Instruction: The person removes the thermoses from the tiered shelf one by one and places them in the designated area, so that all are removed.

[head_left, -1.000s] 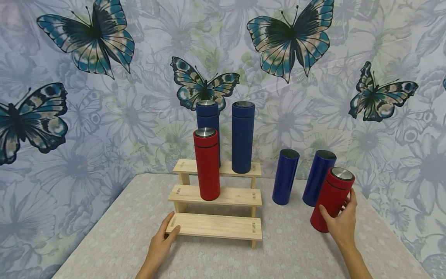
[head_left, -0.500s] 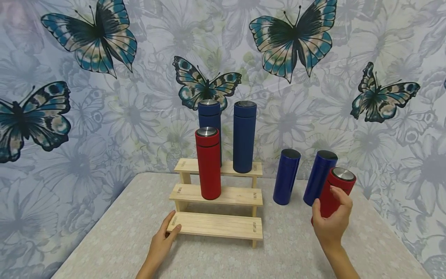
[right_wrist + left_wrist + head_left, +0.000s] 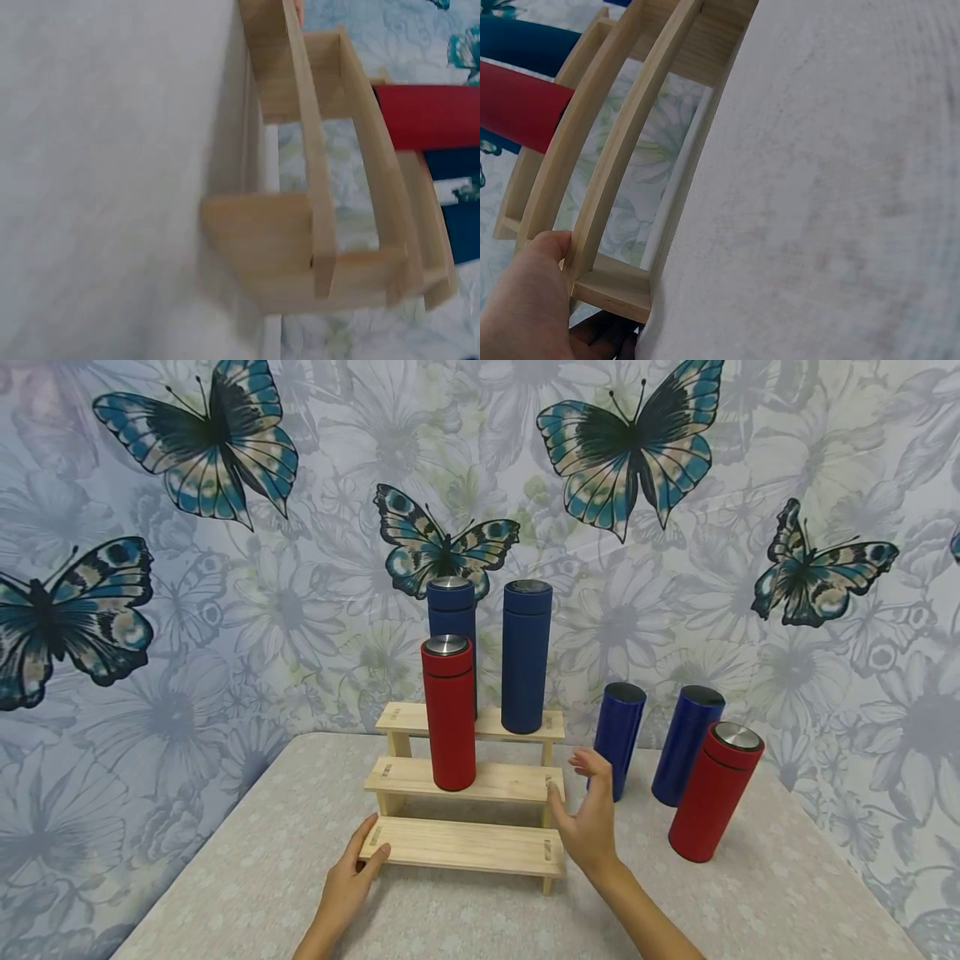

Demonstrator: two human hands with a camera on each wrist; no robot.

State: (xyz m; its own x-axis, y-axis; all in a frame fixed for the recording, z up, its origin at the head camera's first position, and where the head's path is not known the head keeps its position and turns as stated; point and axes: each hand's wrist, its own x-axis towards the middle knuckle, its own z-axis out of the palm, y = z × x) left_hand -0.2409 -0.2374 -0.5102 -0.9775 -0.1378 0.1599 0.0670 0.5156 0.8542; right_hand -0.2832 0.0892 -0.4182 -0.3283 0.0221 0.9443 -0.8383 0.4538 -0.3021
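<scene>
My left hand (image 3: 351, 870) grips the left end of the lowest step of a three-step wooden stand (image 3: 465, 845); in the left wrist view its thumb (image 3: 551, 244) lies over the step's edge, and the other fingers are partly hidden in shadow. Beside the stand's right side is my right hand (image 3: 591, 828), holding nothing, with thumb and fingers spread apart. It overlaps a shiny blue bottle (image 3: 621, 718) behind it. On the middle step stands a red thermos bottle (image 3: 450, 727). Two matte blue thermos bottles occupy the top step, the right one (image 3: 525, 660) in full view, the left one (image 3: 450, 602) partly hidden.
To the right, a second red thermos bottle (image 3: 714, 797) stands on the table in front of another shiny blue bottle (image 3: 684, 747). A pale patterned cloth covers the table (image 3: 247, 860). Behind it hangs a floral backdrop (image 3: 315, 610) with butterflies.
My right hand has let go of the right-hand red thermos bottle and moved left to the stand's right side. That bottle stays on the table. My left hand keeps its grip.
</scene>
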